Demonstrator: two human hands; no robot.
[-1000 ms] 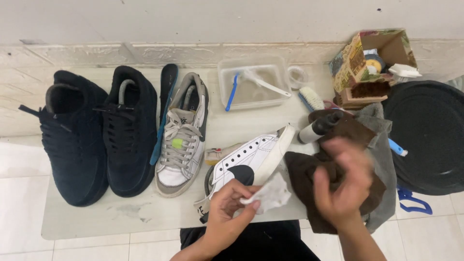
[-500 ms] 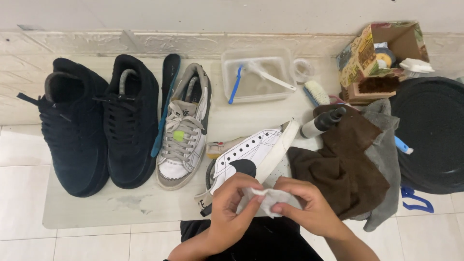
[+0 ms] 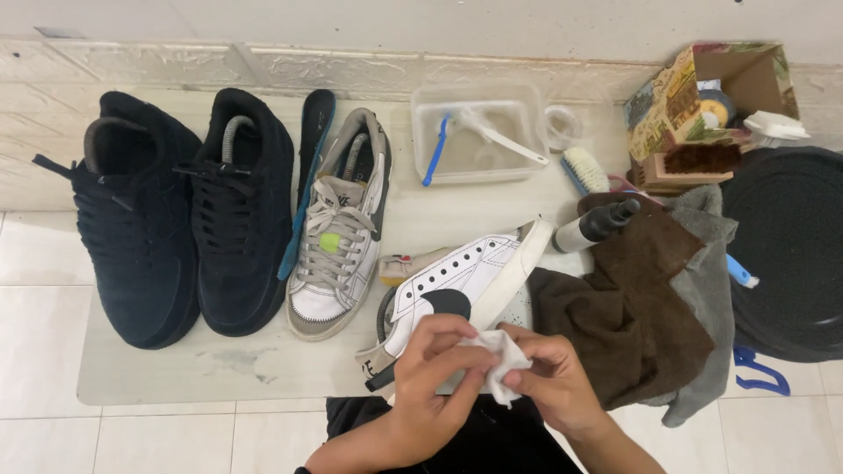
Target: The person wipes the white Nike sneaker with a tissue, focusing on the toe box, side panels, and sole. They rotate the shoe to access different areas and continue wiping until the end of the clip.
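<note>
Fingers of the left hand [image 3: 430, 373] and the right hand [image 3: 549, 382] pinch a crumpled white wipe [image 3: 499, 362] between them. Just above the hands a white sneaker [image 3: 461, 281] lies on its side on the desk [image 3: 176, 369]; a brown cloth [image 3: 637, 298] lies right of the right hand.

- White square floor tiles [image 3: 39, 351] with grey grout lines fill the view from 7 to 9 o'clock and along the bottom edge.
- A pale mat [image 3: 228, 369] lies flat over them at centre.
- A white wall [image 3: 351, 22] with an embossed skirting band [image 3: 263, 66] runs across 12 o'clock.
- Light is even and soft.
</note>
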